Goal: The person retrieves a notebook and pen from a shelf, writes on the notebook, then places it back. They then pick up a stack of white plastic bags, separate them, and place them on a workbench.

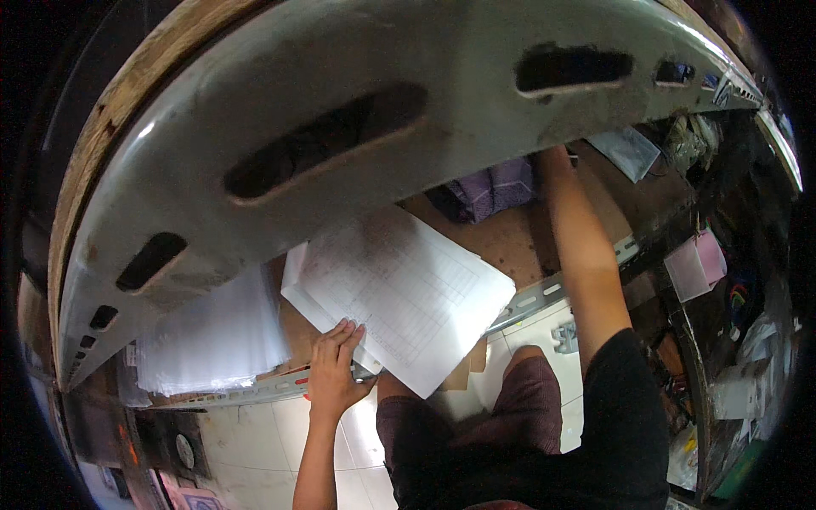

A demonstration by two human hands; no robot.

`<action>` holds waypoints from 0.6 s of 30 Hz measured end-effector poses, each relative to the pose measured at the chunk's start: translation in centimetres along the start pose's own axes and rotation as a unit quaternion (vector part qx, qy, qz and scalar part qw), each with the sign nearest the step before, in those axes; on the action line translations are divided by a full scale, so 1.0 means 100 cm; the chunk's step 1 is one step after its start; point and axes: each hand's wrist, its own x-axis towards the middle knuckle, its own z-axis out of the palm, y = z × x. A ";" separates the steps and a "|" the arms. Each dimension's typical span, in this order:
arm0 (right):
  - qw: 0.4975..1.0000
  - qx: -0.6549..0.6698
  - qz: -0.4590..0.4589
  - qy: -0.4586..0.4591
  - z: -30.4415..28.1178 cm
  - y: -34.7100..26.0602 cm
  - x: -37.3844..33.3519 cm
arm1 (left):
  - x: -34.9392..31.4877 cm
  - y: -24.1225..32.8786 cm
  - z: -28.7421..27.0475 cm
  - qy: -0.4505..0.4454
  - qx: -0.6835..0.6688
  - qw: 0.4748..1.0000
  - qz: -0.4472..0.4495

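My left hand (337, 367) rests its outstretched fingers on the near left edge of a stack of printed paper sheets (408, 293). The stack lies at an angle on a brown shelf board, and its near corner juts out past the board's front edge. My right arm (586, 246) reaches forward beneath a grey metal beam, beside a folded purple cloth (493, 191). The beam hides the fingers of my right hand, so what they touch does not show.
The slotted grey metal beam (476, 110) crosses above the lower shelf board (531, 242). Clear plastic sleeves (212, 340) lie to the left, and a plastic packet (627, 153) lies at the far right. A pink and white container (697, 263) hangs at the right. Pale floor tiles (255, 446) show below.
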 end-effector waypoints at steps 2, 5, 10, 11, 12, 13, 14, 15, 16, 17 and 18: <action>0.994 0.084 0.070 -0.003 -0.016 0.021 0.008 | 0.000 0.001 -0.002 -0.007 0.002 1.000 -0.005; 0.938 0.272 0.211 -0.023 -0.046 0.058 0.011 | 0.000 0.001 -0.003 -0.012 -0.002 1.000 -0.009; 0.858 0.401 0.320 0.001 -0.092 0.099 -0.026 | -0.002 -0.002 0.001 -0.004 -0.008 1.000 -0.005; 0.881 0.381 0.278 0.036 -0.103 0.095 -0.044 | -0.002 0.000 0.000 -0.008 -0.008 1.000 -0.005; 0.918 0.347 0.171 0.083 -0.108 0.071 -0.071 | -0.003 0.000 -0.002 -0.011 -0.004 1.000 -0.009; 0.941 0.302 0.064 0.136 -0.119 0.041 -0.100 | -0.002 0.001 -0.003 -0.010 -0.001 1.000 -0.012; 0.949 0.259 -0.051 0.169 -0.119 0.011 -0.116 | 0.001 0.003 -0.003 -0.003 -0.002 1.000 -0.007; 0.942 0.214 -0.164 0.202 -0.115 -0.021 -0.131 | 0.002 0.003 -0.003 -0.002 0.000 1.000 -0.002; 0.944 0.182 -0.246 0.127 -0.111 -0.060 -0.146 | -0.001 0.003 -0.005 -0.004 0.003 1.000 -0.003; 0.930 0.162 -0.326 0.045 -0.105 -0.102 -0.162 | -0.007 0.000 -0.006 -0.004 0.007 1.000 -0.007; 0.925 0.060 -0.374 0.025 -0.088 -0.124 -0.170 | -0.008 -0.002 -0.004 -0.002 0.007 1.000 -0.005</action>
